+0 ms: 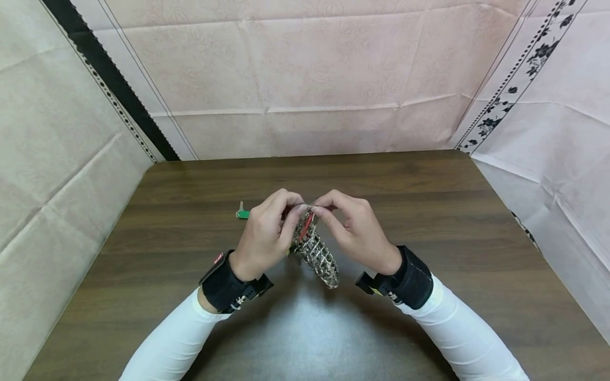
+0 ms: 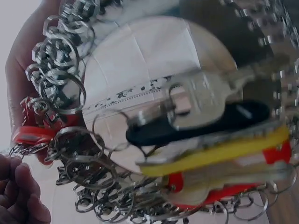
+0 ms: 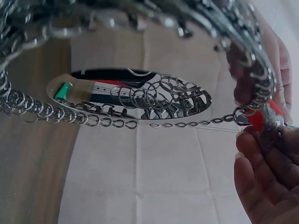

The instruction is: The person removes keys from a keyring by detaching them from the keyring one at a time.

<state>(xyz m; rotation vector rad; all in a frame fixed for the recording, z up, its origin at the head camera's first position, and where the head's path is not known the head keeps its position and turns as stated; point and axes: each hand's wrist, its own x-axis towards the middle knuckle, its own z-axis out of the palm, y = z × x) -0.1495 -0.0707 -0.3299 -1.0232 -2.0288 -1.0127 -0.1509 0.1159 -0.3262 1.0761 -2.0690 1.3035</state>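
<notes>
A bunch of linked metal key rings (image 1: 323,259) hangs between the two hands in the head view. My left hand (image 1: 267,227) pinches its upper end with thumb and fingers. Opposite it, my right hand (image 1: 358,225) also pinches the top of the bunch, its fingertips almost meeting the left ones. A red-headed key (image 1: 306,226) dangles just beneath the fingertips. In the left wrist view, keys with a black head (image 2: 201,125) and a yellow head (image 2: 219,156) hang within the loop of rings. A red piece (image 3: 258,120) sits at the fingers in the right wrist view.
A key with a green head (image 1: 243,214) lies on the brown wooden table (image 1: 190,211), just left of the left hand. Pale patterned cloth (image 1: 333,79) covers the wall behind the table and both sides. Black bands wrap both wrists.
</notes>
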